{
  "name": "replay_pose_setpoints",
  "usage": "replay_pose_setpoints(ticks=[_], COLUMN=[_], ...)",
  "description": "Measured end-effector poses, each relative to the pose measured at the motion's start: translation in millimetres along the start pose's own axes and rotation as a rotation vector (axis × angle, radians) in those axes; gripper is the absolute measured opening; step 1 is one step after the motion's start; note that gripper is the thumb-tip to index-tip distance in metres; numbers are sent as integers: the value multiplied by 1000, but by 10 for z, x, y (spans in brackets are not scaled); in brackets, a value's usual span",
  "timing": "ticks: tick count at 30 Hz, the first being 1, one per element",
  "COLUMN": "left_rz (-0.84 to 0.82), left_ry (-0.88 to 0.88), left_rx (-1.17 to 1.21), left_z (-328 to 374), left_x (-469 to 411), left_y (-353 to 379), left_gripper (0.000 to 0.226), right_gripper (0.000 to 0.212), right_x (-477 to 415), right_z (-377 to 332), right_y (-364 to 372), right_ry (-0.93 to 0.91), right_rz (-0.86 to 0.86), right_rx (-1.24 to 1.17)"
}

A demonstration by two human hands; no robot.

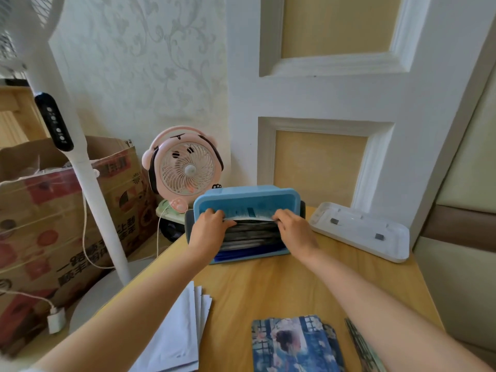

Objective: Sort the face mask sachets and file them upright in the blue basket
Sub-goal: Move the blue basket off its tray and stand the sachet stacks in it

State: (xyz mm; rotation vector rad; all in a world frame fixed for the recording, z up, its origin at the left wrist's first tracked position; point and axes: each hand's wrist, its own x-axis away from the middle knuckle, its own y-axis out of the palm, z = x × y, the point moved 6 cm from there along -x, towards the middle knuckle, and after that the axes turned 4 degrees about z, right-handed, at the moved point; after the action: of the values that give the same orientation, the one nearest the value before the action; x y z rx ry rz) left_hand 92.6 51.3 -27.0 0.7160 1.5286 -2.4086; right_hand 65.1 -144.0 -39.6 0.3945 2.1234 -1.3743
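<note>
The blue basket (pixel 245 194) stands at the far middle of the wooden table (pixel 268 285), with several dark sachets (pixel 249 234) filed upright in it. My left hand (pixel 208 228) and my right hand (pixel 294 228) each pinch one end of a pale blue-white sachet (pixel 248 214) at the back of the row, held upright inside the basket. A stack of white sachets (pixel 177 334) lies near the table's left front. A stack of blue picture sachets (pixel 292 345) lies at the front middle, and more dark ones (pixel 362 347) peek out under my right forearm.
A white tray lid (pixel 359 230) lies at the table's far right by the door (pixel 322 98). A pink desk fan (pixel 185 167) sits behind the basket to the left. A white floor fan pole (pixel 91 183) and a cardboard box (pixel 53 210) stand left of the table.
</note>
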Motion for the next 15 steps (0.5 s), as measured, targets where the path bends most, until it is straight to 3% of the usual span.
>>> replay_pose_setpoints(ticks=[2, 6, 10, 12, 15], left_rz=[-41, 40, -9, 42, 222], left_ry=[81, 284, 235, 248, 459], left_rx=[-144, -385, -484, -467, -314], left_z=[28, 174, 265, 299, 515], left_x=[-17, -9, -31, 27, 316], left_y=[13, -12, -49, -108, -194], left_gripper=[36, 24, 18, 10, 13], right_gripper=[19, 21, 31, 38, 43], right_x=[-52, -162, -196, -147, 35], right_z=[17, 41, 34, -3, -135], right_y=[80, 144, 188, 104, -199], right_ry=[29, 76, 99, 67, -127], right_rz=[-96, -214, -302, -238, 60], right_rx=[79, 208, 241, 241, 211])
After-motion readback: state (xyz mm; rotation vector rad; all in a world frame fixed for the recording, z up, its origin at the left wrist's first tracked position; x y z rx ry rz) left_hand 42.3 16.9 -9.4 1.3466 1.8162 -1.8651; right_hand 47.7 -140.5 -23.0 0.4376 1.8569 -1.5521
